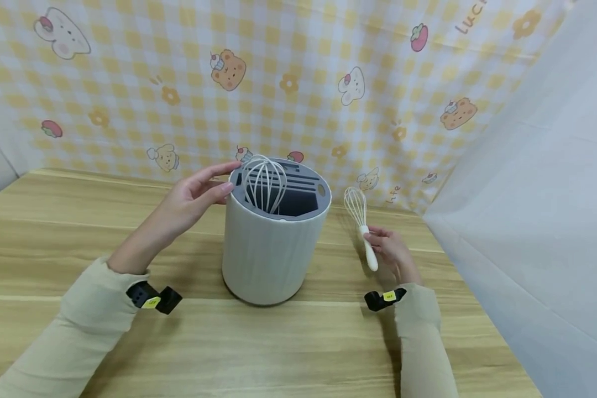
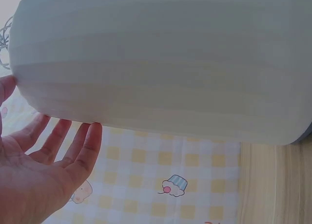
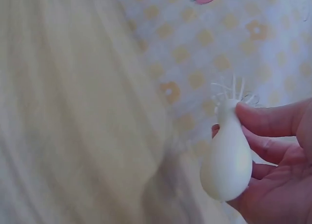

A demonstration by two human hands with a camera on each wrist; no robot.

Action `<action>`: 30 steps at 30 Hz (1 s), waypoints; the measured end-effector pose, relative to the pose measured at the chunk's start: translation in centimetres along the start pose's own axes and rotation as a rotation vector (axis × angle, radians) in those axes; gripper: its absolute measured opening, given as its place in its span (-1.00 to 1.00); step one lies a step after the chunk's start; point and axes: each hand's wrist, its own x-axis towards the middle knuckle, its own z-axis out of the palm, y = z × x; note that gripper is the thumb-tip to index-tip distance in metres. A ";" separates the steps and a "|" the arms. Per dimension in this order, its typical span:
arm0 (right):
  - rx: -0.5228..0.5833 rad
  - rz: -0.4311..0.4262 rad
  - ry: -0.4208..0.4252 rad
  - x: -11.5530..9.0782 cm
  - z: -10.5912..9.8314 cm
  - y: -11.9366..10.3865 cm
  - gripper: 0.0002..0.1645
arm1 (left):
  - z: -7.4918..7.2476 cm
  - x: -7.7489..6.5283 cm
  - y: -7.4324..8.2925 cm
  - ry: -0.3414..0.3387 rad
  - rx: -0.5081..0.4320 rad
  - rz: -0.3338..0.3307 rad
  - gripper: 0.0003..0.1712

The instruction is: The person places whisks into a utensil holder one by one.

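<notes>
1. Pinching the whisk [image 1: 364,228] near the top of its handle: right hand [image 1: 390,251], thumb against fingers. Whisk is sitting right of the holder [image 1: 271,260], apart from it; can't tell if it's touching the table [image 1: 303,342].
2. Left hand [image 1: 181,204] is resting on the holder's rim and side, fingers spread, not wrapping it.
3. Second whisk [image 1: 265,185] is standing in the holder's big slot, wires up, handle hidden.
4. Risks, my read: whisk could be twisting in the fingers if its wires are catching, since the pinch is only covering the neck. Holder could be tipping if the left hand is pushing high on it.
5. Wires are pointing away from the person, slightly left; rounded handle end is facing back. Long axis is running roughly front-to-back.
</notes>
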 end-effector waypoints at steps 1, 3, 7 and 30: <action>0.039 -0.017 0.001 -0.1 0.0 -0.3 -0.42 | 0.0 0.0 0.0 0.000 -0.001 -0.001 -0.48; 0.109 -0.048 0.012 -0.3 0.1 -0.9 -0.43 | -0.1 0.0 0.0 0.002 -0.002 -0.002 -0.49; 0.194 -0.129 0.045 -0.8 0.3 -2.3 -0.58 | -0.1 -0.1 0.0 0.003 0.008 0.000 -0.48; 0.714 -0.586 -0.023 -8.5 4.2 -11.2 -0.64 | -0.1 0.1 -0.1 -0.005 0.002 -0.015 -0.47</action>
